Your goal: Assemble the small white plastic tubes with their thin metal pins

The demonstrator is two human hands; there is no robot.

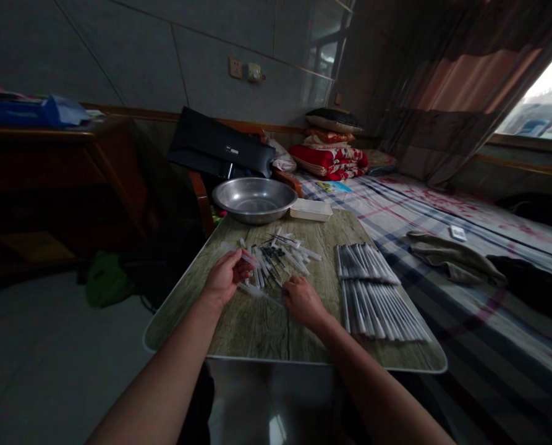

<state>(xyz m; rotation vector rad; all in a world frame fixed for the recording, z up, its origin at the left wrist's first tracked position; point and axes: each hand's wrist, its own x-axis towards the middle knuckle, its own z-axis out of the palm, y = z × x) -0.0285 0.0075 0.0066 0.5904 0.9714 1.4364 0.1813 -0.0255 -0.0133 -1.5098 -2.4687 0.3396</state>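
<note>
On the small wood-grain table, my left hand (pixel 228 275) is closed with a translucent plastic tube (pixel 250 260) between thumb and fingers. My right hand (pixel 302 300) rests low over the tabletop with its fingers pinched together; what they hold, if anything, is too small to make out. Between and beyond both hands lies a loose pile of clear tubes (pixel 309 253) and thin black sticks (pixel 272 252). Another clear tube (pixel 261 294) lies between my hands. To the right, two neat rows of filled tubes with dark insides, a far row (pixel 366 262) and a near row (pixel 380 309), lie side by side.
A steel basin (pixel 256 199) and a shallow white box (pixel 311 210) stand at the table's far end. Behind is a chair with a black flat case (pixel 222 145). A bed with a plaid sheet (pixel 396 210) adjoins the right side; a wooden desk (pixel 48 161) stands left.
</note>
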